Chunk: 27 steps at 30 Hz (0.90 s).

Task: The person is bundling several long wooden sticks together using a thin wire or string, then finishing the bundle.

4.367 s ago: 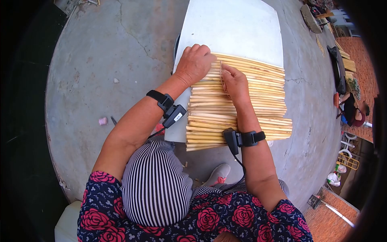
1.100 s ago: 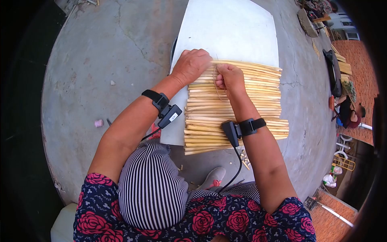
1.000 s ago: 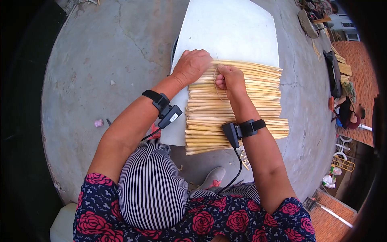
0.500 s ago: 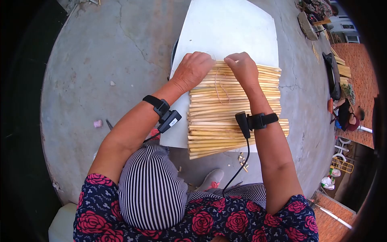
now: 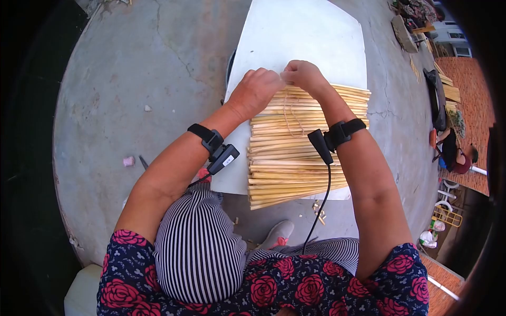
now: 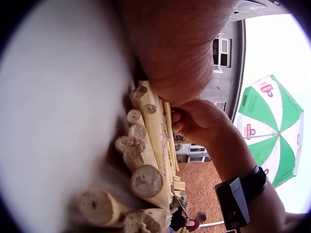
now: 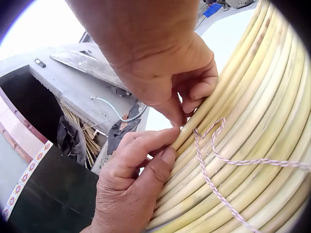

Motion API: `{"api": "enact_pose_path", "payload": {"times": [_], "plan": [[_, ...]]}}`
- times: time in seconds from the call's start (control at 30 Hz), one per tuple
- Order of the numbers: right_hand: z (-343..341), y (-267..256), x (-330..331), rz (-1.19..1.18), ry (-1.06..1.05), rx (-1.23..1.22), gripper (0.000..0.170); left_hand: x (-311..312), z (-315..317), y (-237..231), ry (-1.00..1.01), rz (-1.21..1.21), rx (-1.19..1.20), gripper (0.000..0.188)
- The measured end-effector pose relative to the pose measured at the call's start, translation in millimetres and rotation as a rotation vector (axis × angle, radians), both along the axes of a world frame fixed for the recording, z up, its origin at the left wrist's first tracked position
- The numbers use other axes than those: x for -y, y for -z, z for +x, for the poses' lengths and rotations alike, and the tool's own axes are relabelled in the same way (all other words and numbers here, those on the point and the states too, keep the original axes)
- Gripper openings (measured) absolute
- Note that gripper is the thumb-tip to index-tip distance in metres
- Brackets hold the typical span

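A row of pale yellow peeled stalks (image 5: 295,152) lies side by side on a white board (image 5: 305,37). My left hand (image 7: 133,179) pinches the outermost stalk (image 7: 206,104) near its end between thumb and forefinger. Just beyond, my right hand (image 7: 187,80) has its fingers curled and thumb meeting forefinger at that stalk's outer side, pinching the string; the pinched part is hidden by the fingers. The pink-white twisted string (image 7: 214,187) comes from beneath the stalk and trails loosely over the others. In the left wrist view, cut stalk ends (image 6: 147,180) stick out at differing lengths.
Concrete floor (image 5: 142,79) surrounds the board. A pink spool (image 5: 128,161) and a dark pointed tool (image 5: 143,162) lie left of my arm. Stalk offcuts (image 5: 319,210) lie below the board. A seated person (image 5: 459,152) is at the far right, near a brick wall.
My right hand has gone from over the stalks to their far edge, rightward and then back beside my left hand. The string now lies loose over the row. My left hand stays at the far-left corner.
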State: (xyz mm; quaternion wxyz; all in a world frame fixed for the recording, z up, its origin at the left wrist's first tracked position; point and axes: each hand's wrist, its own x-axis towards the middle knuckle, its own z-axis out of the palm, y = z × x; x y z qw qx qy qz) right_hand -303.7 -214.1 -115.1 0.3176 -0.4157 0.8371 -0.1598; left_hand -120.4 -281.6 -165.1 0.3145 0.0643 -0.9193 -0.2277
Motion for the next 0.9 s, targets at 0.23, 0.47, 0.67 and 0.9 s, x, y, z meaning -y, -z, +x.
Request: {"api": "enact_pose_path", "payload": {"times": [0.23, 0.47, 0.67, 0.9], "plan": [[-1, 14, 3, -0.113, 0.129, -0.021, 0.023, 1, -2, 1, -0.002, 0.017, 0.032, 0.025], [0, 10, 10, -0.244, 0.253, -0.192, 0.022, -2, 1, 0, 0.025, 0.044, 0.075, 0.027], [-38, -69, 44, -0.414, 0.293, 0.232, 0.027, -3, 3, -2, 0.029, 0.027, 0.034, 0.025], [-50, -72, 17, -0.511, 0.513, 0.495, 0.028, -3, 1, -2, 0.049, 0.054, 0.011, 0.025]]}}
